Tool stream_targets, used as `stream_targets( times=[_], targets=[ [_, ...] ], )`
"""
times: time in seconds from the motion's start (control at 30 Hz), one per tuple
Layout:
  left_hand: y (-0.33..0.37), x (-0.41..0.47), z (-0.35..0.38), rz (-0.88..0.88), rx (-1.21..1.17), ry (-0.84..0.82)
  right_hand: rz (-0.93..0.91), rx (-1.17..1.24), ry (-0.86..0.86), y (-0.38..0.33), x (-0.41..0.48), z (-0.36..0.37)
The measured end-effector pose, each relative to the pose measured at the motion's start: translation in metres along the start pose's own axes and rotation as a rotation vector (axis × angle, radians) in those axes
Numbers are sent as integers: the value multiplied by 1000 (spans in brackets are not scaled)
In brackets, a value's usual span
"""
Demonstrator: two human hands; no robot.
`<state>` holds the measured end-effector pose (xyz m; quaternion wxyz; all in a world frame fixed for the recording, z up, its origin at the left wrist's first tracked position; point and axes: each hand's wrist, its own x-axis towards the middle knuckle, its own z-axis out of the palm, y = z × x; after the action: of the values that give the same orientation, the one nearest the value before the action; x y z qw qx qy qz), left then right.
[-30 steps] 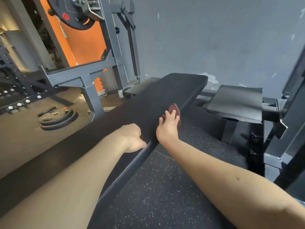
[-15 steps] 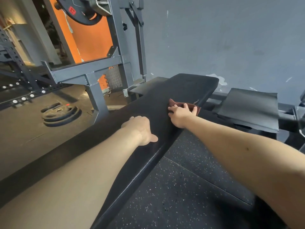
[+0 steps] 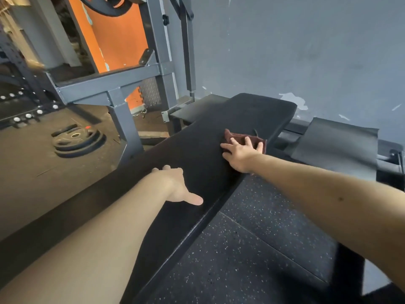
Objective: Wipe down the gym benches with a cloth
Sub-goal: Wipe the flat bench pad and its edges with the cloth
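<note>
Right hand (image 3: 241,153), fingers spread flat, presses the thin, limp cloth (image 3: 238,137) onto the bench (image 3: 197,154) near its far end; palm pressure should drive it. Left hand (image 3: 173,185) braces on the padding, thumb out; whether its fingers curl, I cannot tell.

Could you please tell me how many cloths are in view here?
1. The reddish-brown cloth lies flat on the black bench near its far end, pressed under the right hand. Another could be hidden beyond the frame.
</note>
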<state>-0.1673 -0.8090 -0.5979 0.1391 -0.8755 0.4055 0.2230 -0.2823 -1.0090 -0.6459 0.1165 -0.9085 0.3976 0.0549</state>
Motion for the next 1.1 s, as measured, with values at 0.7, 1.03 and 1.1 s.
stream_targets(
  times=[0.7, 1.03, 1.1],
  targets=[
    [7, 1, -13, -52, 9, -92, -162, 0, 91, -19, -5, 8],
    [-16, 51, -62, -25, -52, 71, -331, 52, 100, -54, -8, 21],
    [-19, 62, -66, -26, 19, 22, -393, 88, 108, -56, -7, 24]
  ],
)
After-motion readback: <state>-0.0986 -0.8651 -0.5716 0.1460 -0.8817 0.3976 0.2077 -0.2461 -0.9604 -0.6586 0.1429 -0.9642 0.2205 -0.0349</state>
